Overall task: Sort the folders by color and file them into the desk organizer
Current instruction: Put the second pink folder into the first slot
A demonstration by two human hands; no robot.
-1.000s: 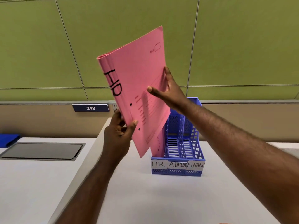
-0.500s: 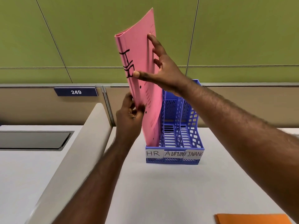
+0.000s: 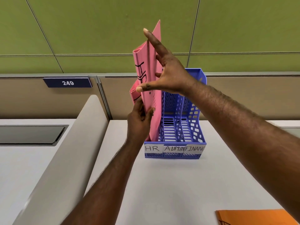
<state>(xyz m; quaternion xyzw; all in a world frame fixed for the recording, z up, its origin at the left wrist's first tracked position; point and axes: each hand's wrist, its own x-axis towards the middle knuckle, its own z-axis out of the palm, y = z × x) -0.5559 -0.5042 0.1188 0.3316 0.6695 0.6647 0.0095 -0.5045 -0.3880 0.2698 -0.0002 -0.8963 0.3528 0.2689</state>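
A pink folder (image 3: pixel 142 62) marked HR stands nearly upright with its lower end inside the left slot of the blue desk organizer (image 3: pixel 178 127), above the label HR. My left hand (image 3: pixel 139 120) pinches its lower spine edge. My right hand (image 3: pixel 164 72) holds the upper part, thumb in front and fingers spread along the cover. Another pink folder (image 3: pixel 134 93) stands in the same slot just behind and to the left. An orange folder (image 3: pixel 253 217) lies flat at the near right of the desk.
The organizer's other two slots are labelled ADMIN and FINANCE. A grey curved divider (image 3: pixel 65 159) runs along the desk's left side. A partition wall carries a blue plate reading 249 (image 3: pixel 67 82). A grey hatch (image 3: pixel 29 134) sits in the neighbouring desk.
The pink folder has turned from tilted to nearly upright and dropped into the HR slot. Both hands moved down with it. The view has tipped down, bringing the orange folder into sight.
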